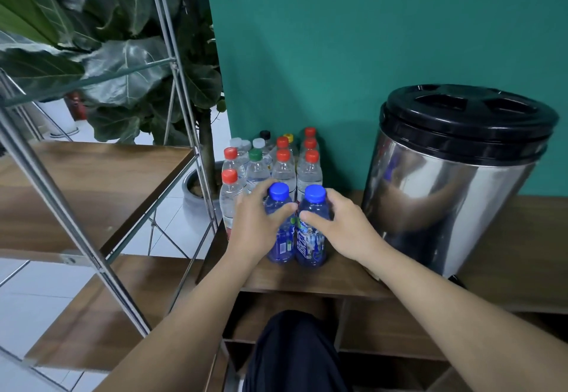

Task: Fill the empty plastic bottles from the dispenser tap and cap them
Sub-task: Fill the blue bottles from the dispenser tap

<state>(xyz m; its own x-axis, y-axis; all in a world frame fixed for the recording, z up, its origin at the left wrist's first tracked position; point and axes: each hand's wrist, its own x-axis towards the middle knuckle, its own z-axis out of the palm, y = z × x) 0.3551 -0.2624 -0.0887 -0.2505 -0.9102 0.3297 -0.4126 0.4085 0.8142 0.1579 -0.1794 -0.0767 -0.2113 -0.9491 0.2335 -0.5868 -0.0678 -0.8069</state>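
Head camera, looking down: a person grips two blue bottles standing side by side, touching, at the front of a wooden counter (307,281). The left hand (255,225) curls round the left blue bottle (281,247), thumb across its shoulder below the blue cap; the right hand (341,222) wraps the right blue bottle (312,244) the same way, thumb pointing inward. Both bottles stand upright with caps on. Just behind them, a cluster of clear capped bottles (284,170) stands against a teal wall (338,38), most with red caps, others green, white, yellow and black. To the right, a steel dispenser (445,195) with a black lid sits on the same counter. On the left, a metal-framed shelf (92,176) with wooden boards stands before a large-leafed potted plant (123,63) on a pale tiled floor.
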